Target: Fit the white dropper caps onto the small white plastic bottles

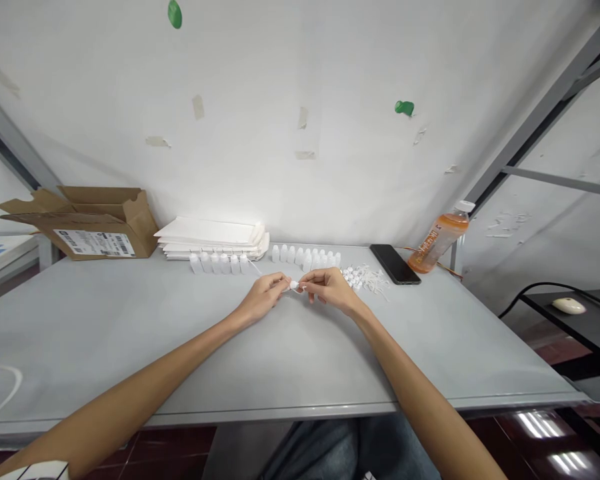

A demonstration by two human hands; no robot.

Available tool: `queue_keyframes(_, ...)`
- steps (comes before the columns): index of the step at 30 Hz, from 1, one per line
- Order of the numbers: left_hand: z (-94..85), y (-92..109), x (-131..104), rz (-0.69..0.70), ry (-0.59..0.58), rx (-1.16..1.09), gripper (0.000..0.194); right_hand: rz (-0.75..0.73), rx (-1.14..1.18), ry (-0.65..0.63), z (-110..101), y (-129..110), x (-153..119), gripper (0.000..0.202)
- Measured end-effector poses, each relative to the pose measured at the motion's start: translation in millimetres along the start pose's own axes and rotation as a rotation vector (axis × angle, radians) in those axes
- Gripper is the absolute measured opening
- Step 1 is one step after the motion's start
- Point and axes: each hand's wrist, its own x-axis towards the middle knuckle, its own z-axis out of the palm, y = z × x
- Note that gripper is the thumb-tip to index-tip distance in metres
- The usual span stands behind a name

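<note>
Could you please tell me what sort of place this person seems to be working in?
Probably a small packing or assembly workstation. Rows of small white bottles stand on a plain grey table beside a stack of flat white sheets and an open cardboard box, while both hands hold one small white piece.

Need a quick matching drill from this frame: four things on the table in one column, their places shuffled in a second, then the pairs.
1 cardboard box
2 juice bottle
3 phone
4 small white piece

A between the left hand and right hand
B flat, just left of the bottle
C far left, flaps open
D leaning at the right rear

Pairs: 1-C, 2-D, 3-B, 4-A
</note>
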Motion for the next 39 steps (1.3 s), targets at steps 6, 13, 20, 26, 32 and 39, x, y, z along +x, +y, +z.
queue_keyframes(6, -1.0, -1, -2, 0.07, -0.006, 0.063, 0.039, -0.009, 0.023, -0.025, 2, 2, 0, 0.032)
queue_keyframes(13, -1.5, 4, -7, -0.008, 0.001, 0.011, 0.027, -0.014, 0.082, -0.026, 9, 5, -1, 0.039)
queue_keyframes(20, -0.6, -2, -9, 0.097, 0.015, 0.132, 0.034, -0.049, -0.088, -0.005, 7, 11, 1, 0.032)
queue_keyframes(26, -1.1, 0, -13, 0.251, 0.062, 0.385, 0.038, -0.048, -0.11, -0.046, 2, 8, 0, 0.039)
queue_keyframes(32, 0.6, -7, -12, 0.359, 0.079, 0.462, 0.038, -0.089, -0.163, 0.046, 2, 8, 1, 0.046)
queue_keyframes(39, 1.1, -9, -11, 0.51, 0.107, 0.571, 0.033, -0.082, -0.18, 0.037, 2, 15, 4, 0.059)
